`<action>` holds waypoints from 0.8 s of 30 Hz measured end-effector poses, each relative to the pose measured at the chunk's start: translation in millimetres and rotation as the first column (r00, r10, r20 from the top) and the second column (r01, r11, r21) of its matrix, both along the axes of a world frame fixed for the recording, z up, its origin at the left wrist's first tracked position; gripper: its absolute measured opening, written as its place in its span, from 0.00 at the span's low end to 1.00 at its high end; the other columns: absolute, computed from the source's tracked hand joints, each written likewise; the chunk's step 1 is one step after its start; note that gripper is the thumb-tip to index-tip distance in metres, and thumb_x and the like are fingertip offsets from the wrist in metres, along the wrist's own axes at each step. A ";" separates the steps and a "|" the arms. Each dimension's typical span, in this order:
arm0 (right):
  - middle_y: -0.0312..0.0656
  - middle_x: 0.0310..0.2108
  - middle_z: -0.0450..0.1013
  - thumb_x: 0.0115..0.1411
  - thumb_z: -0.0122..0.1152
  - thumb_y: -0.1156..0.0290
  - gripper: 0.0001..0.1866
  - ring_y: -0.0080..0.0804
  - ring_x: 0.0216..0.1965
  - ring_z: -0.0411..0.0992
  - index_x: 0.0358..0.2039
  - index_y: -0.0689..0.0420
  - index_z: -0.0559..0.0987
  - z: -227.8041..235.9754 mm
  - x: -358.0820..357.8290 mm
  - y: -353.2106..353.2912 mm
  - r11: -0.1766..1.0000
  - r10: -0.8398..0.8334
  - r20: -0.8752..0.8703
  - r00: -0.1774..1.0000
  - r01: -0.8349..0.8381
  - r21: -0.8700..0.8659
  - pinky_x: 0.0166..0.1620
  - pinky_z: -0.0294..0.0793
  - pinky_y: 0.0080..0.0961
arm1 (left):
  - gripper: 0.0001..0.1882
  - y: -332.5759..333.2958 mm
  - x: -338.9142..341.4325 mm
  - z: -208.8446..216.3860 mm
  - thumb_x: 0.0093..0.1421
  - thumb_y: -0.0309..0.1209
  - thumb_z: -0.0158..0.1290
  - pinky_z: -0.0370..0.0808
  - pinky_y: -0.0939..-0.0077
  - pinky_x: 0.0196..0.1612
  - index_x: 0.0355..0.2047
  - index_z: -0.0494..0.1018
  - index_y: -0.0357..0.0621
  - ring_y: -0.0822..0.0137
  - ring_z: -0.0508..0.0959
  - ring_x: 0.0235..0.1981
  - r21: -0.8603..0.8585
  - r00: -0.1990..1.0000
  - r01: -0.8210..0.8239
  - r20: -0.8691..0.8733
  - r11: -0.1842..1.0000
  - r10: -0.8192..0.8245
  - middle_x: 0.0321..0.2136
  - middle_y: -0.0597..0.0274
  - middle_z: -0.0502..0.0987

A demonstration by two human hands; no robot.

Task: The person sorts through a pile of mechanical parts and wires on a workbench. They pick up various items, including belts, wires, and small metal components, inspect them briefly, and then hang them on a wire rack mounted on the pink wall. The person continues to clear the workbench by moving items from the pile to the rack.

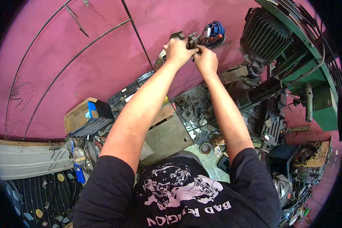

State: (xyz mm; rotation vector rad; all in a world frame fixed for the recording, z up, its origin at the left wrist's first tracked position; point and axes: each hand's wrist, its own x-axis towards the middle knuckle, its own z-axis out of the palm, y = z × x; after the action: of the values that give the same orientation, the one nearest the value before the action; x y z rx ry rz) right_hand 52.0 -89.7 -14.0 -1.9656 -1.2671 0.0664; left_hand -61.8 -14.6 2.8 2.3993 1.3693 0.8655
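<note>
Dark metal part [193, 39] is seen far, before pink wall [106, 60], left of blue object [217, 27]. Left hand [177, 53] and right hand [206, 62] are curled close at it, probably for steadying; actual grip can't be told, partly hidden.

Counting one left hand [176, 52], one right hand [206, 62], two forearms [142, 104], two black sleeves [109, 180], one finned motor housing [265, 35] and one blue round object [216, 28].
</note>
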 end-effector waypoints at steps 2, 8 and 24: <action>0.52 0.38 0.81 0.56 0.65 0.64 0.20 0.55 0.42 0.79 0.51 0.47 0.82 -10.7 -5.5 -9.9 1.000 0.009 -0.047 0.999 -0.009 0.012 0.47 0.79 0.47 | 0.27 -0.4 0.4 -15.8 0.46 0.53 0.68 0.70 0.44 0.50 0.45 0.83 0.56 0.51 0.79 0.47 0.048 1.000 -0.017 -0.020 0.999 0.017 0.42 0.58 0.84; 0.56 0.42 0.80 0.61 0.62 0.70 0.16 0.51 0.45 0.80 0.49 0.59 0.82 -73.0 -25.2 -78.9 0.971 0.125 -0.262 0.957 -0.064 0.232 0.49 0.78 0.36 | 0.37 -18.9 -8.1 -26.3 0.55 0.51 0.63 0.61 0.44 0.59 0.63 0.71 0.54 0.47 0.66 0.60 0.119 0.994 -0.036 -0.094 0.992 0.047 0.59 0.55 0.74; 0.54 0.28 0.79 0.61 0.65 0.65 0.16 0.43 0.27 0.79 0.48 0.56 0.83 -199.6 -129.0 -251.2 0.656 0.500 -0.460 0.733 -0.668 -0.352 0.34 0.77 0.37 | 0.16 -325.9 -342.5 -211.3 0.56 0.38 0.63 0.71 0.56 0.54 0.43 0.82 0.46 0.50 0.77 0.46 -0.286 0.962 -0.263 -0.003 0.921 0.274 0.44 0.54 0.83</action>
State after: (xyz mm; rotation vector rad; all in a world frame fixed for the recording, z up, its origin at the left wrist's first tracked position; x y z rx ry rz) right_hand -77.0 -340.9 -213.6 -1.7253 -1.7335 1.1181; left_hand -404.4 -340.5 -208.5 2.0016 1.7074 0.7119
